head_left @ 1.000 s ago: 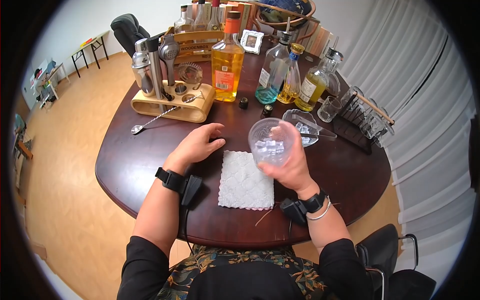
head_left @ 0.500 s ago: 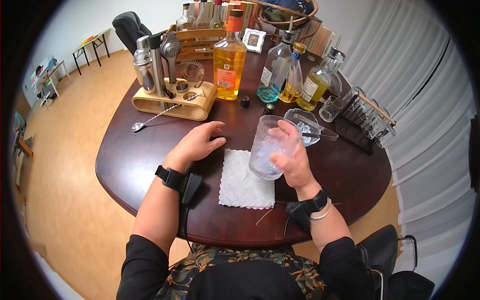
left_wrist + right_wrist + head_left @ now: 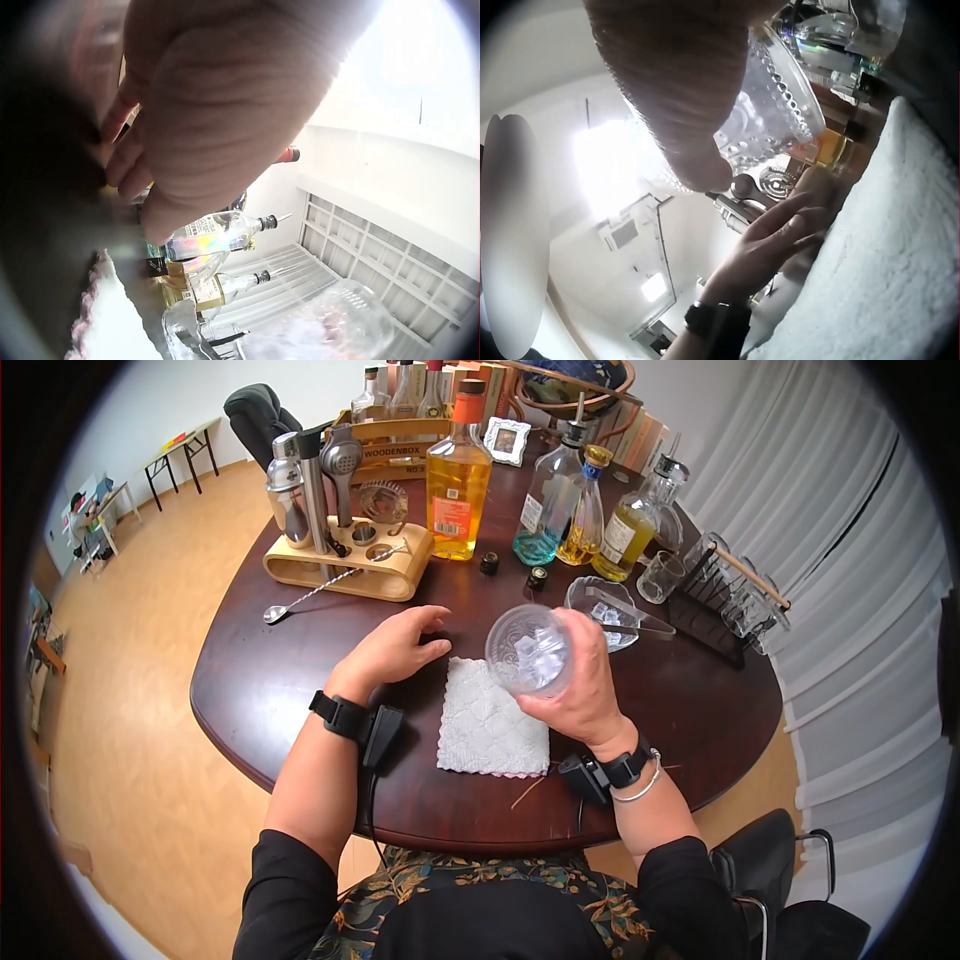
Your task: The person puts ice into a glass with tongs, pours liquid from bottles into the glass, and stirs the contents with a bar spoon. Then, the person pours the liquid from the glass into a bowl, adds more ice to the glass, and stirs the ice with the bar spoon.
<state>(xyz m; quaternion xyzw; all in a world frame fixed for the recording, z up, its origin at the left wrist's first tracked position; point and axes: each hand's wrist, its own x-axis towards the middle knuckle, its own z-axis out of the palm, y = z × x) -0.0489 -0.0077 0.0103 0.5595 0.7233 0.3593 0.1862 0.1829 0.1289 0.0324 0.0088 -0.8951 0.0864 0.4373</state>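
My right hand (image 3: 580, 685) grips a clear patterned mixing glass (image 3: 528, 660) with ice cubes (image 3: 540, 655) inside. The glass is held tilted above the table, over the far right part of a folded white cloth (image 3: 490, 730). In the right wrist view, a row of beads shows on the glass (image 3: 780, 90) near its edge, with the thumb against its side. My left hand (image 3: 398, 643) lies on the dark table left of the cloth, fingers loosely bent and holding nothing. Behind the glass sits a glass dish (image 3: 605, 600) of ice, with tongs (image 3: 640, 628) lying across it.
A wooden stand (image 3: 400, 582) with bar tools and a twisted bar spoon (image 3: 310, 597) occupies the left. Behind are an amber bottle (image 3: 458, 490), several bottles with pourers and two black caps. A black rack (image 3: 715, 615) of glasses stands at the right.
The glass in my right hand went from tilted to more upright, then tilted again, a little further left; the ice shifted inside. My left hand stayed in place.
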